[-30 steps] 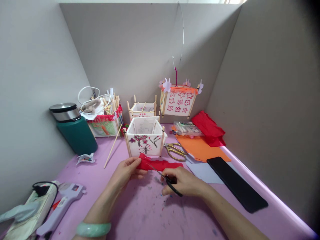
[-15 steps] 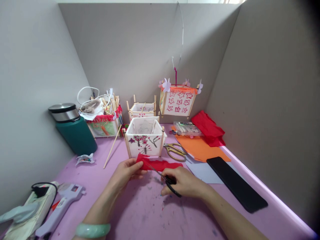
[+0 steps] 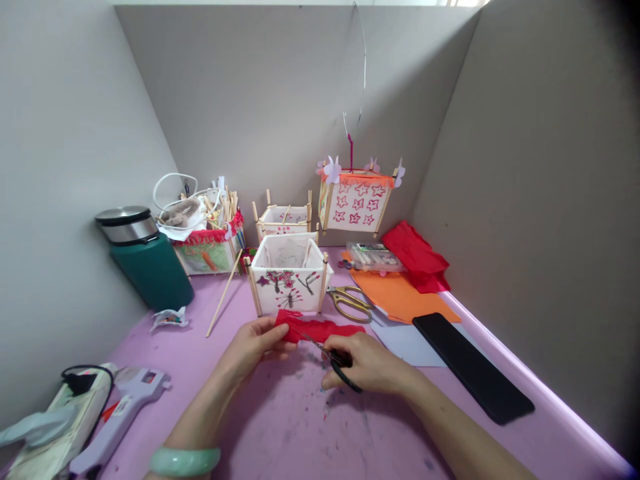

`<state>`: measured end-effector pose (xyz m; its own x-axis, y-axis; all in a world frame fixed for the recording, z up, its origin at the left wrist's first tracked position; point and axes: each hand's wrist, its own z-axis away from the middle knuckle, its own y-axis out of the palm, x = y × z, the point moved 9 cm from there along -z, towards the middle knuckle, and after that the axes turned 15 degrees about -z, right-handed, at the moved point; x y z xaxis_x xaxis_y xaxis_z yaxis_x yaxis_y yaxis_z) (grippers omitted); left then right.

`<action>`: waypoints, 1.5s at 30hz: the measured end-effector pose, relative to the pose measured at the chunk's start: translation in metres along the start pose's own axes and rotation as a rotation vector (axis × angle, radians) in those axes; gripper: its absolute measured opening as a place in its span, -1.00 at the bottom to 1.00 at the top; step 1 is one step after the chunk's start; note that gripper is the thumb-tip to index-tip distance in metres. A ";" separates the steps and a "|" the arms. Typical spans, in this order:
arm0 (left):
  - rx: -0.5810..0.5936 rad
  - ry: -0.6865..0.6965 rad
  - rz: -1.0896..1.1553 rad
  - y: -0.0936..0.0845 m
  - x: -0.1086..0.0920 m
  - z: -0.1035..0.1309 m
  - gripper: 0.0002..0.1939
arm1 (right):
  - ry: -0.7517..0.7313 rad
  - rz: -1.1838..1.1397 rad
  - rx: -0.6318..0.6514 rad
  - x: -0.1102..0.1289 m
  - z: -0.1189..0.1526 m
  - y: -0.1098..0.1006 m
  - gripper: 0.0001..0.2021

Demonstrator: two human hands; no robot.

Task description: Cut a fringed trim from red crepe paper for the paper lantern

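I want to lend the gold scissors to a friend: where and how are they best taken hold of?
Best, I think, by the loops of the gold scissors, from above and the right. They lie flat with the loops toward the right; the blade end is hidden behind the box. From the front, the red strip and right hand leave less room.

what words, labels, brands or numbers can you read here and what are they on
Nothing can be read with certainty.
Lilac glue gun: a small label with dark marks, too small and blurred to read.
Clear plastic box: too unclear to make out any print.
Front white box and hanging box: drawings, no readable words.
Red strip and scissors: no lettering visible.
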<state>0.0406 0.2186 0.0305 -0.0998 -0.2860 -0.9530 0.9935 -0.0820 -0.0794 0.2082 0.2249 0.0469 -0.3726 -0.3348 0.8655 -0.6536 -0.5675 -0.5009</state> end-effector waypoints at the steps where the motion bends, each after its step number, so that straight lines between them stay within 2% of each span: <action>1: 0.000 -0.001 -0.001 0.000 0.000 0.000 -0.67 | 0.001 0.002 0.004 0.000 0.000 0.000 -0.65; 28: -0.007 -0.034 -0.005 0.003 0.006 -0.002 -0.75 | -0.065 -0.031 -0.047 0.003 -0.001 -0.002 -0.68; 45: -0.017 -0.019 0.005 0.002 -0.001 0.001 -0.76 | -0.048 -0.043 -0.063 0.004 0.000 -0.004 -0.66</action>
<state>0.0424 0.2178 0.0313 -0.0953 -0.3046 -0.9477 0.9948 -0.0642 -0.0795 0.2090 0.2258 0.0521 -0.3123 -0.3480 0.8839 -0.7088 -0.5341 -0.4607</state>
